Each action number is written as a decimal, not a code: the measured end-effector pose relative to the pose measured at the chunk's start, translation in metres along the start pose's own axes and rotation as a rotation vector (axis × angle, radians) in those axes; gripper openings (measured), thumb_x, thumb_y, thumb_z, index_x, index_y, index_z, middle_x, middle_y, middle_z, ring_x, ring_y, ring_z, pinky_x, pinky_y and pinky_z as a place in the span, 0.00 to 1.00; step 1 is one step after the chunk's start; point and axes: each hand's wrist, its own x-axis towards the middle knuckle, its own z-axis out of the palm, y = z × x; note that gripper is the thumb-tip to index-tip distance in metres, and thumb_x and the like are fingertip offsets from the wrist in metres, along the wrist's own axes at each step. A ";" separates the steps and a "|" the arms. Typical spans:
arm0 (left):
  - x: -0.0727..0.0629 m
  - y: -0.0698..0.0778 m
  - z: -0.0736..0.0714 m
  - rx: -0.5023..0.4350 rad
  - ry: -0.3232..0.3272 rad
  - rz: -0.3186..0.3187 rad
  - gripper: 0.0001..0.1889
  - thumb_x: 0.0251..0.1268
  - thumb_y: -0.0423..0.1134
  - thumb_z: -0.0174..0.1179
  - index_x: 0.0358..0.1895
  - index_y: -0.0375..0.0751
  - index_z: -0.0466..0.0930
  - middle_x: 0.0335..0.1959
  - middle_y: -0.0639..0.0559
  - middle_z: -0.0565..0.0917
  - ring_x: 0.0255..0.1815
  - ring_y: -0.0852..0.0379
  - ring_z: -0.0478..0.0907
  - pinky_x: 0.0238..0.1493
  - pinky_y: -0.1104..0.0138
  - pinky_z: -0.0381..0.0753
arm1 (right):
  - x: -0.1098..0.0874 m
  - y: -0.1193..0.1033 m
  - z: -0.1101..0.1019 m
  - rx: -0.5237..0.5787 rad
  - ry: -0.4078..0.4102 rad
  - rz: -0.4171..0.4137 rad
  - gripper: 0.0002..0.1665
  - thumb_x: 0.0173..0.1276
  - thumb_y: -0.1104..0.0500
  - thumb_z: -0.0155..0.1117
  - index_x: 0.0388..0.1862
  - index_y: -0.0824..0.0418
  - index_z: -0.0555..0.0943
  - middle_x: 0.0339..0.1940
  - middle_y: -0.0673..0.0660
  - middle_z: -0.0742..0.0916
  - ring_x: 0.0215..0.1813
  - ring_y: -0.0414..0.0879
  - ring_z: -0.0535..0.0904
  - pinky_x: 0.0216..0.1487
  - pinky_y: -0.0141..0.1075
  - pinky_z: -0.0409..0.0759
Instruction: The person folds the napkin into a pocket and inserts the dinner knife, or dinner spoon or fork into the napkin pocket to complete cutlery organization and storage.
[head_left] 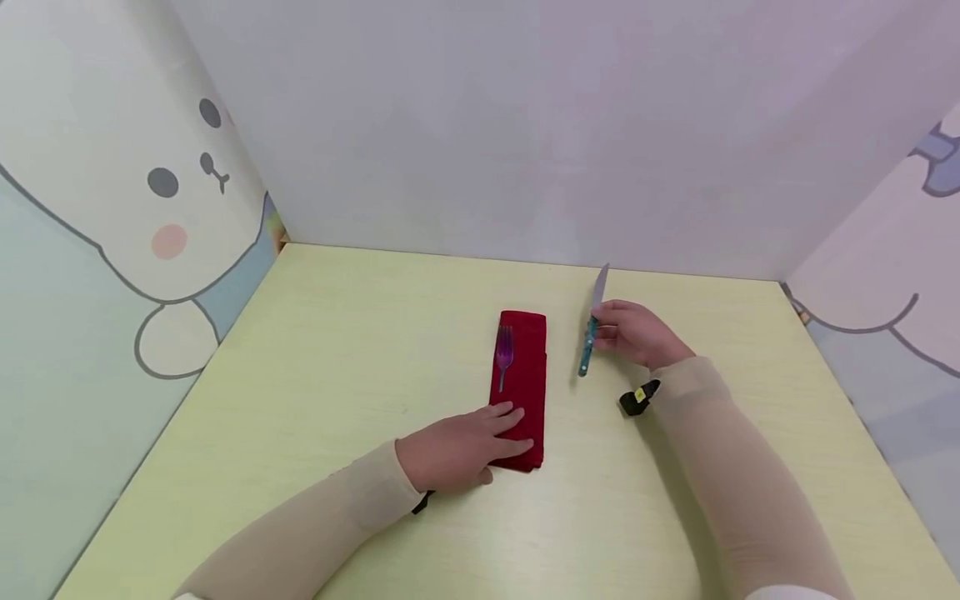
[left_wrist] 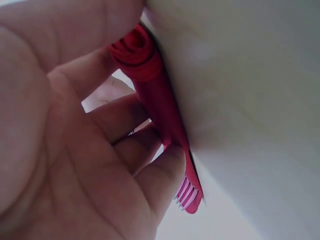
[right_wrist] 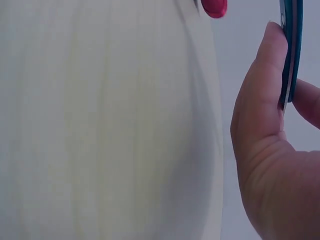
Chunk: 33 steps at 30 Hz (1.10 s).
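Observation:
A folded red cloth napkin [head_left: 531,375] lies lengthwise on the table, with a shiny purple-blue fork [head_left: 505,350] on top, tines pointing away. Spread across the napkin's near part, my left hand [head_left: 461,448] rests with its fingers extended, over the lower end of the fork. In the left wrist view the napkin's layered end [left_wrist: 135,50] shows beside the thumb, and the fork's tines [left_wrist: 187,194] stick out past the fingers. To the right, my right hand [head_left: 636,332] pinches a table knife [head_left: 589,343] by its teal handle [right_wrist: 292,50], blade pointing away.
The pale yellow table [head_left: 360,333] meets a plain whitish wall [head_left: 525,150] at the back. Side panels with cartoon animals [head_left: 172,192] stand left and right. A black wrist device [head_left: 639,398] sits at the right sleeve.

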 end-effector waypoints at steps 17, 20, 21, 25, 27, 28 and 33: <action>0.000 -0.002 -0.002 -0.015 -0.004 0.003 0.35 0.70 0.45 0.69 0.78 0.57 0.68 0.81 0.49 0.62 0.82 0.49 0.53 0.68 0.70 0.71 | 0.030 -0.004 0.044 -0.168 -0.019 0.013 0.24 0.84 0.57 0.54 0.64 0.76 0.67 0.45 0.62 0.80 0.43 0.48 0.81 0.49 0.39 0.86; -0.001 -0.002 -0.003 -0.009 0.001 0.010 0.34 0.70 0.44 0.68 0.78 0.56 0.69 0.81 0.48 0.62 0.82 0.48 0.54 0.68 0.70 0.71 | 0.035 -0.007 0.049 -0.157 -0.003 0.007 0.24 0.84 0.57 0.54 0.64 0.77 0.67 0.45 0.63 0.80 0.42 0.48 0.82 0.48 0.39 0.87; -0.001 -0.002 -0.003 -0.011 -0.002 0.009 0.34 0.70 0.44 0.68 0.78 0.56 0.69 0.81 0.48 0.62 0.82 0.48 0.54 0.68 0.70 0.71 | 0.037 -0.008 0.050 -0.153 -0.002 0.004 0.24 0.84 0.58 0.54 0.64 0.77 0.67 0.45 0.63 0.80 0.42 0.48 0.82 0.48 0.39 0.87; 0.000 -0.002 -0.004 -0.005 -0.007 0.012 0.34 0.71 0.44 0.68 0.78 0.56 0.69 0.81 0.48 0.62 0.82 0.48 0.53 0.69 0.70 0.69 | 0.045 -0.012 0.057 -0.163 0.001 -0.004 0.22 0.84 0.60 0.53 0.63 0.77 0.67 0.44 0.64 0.81 0.41 0.48 0.83 0.49 0.41 0.87; 0.001 -0.002 -0.004 -0.003 -0.012 0.011 0.34 0.71 0.45 0.67 0.78 0.56 0.68 0.81 0.48 0.61 0.82 0.48 0.53 0.70 0.70 0.68 | 0.048 -0.014 0.060 -0.179 0.004 -0.006 0.20 0.83 0.60 0.53 0.61 0.76 0.68 0.44 0.63 0.81 0.41 0.48 0.83 0.49 0.41 0.87; 0.001 -0.002 -0.004 0.000 -0.013 0.012 0.34 0.71 0.45 0.67 0.78 0.56 0.68 0.81 0.48 0.61 0.82 0.48 0.53 0.70 0.70 0.68 | 0.050 -0.015 0.062 -0.187 0.010 -0.008 0.18 0.83 0.61 0.54 0.60 0.75 0.69 0.44 0.64 0.81 0.42 0.49 0.83 0.50 0.42 0.87; 0.001 -0.001 -0.004 -0.003 -0.026 0.006 0.35 0.70 0.45 0.68 0.79 0.57 0.67 0.81 0.49 0.61 0.83 0.48 0.52 0.69 0.70 0.70 | 0.055 -0.021 0.066 -0.241 0.036 -0.018 0.14 0.83 0.60 0.55 0.56 0.71 0.71 0.47 0.65 0.81 0.45 0.50 0.84 0.50 0.42 0.87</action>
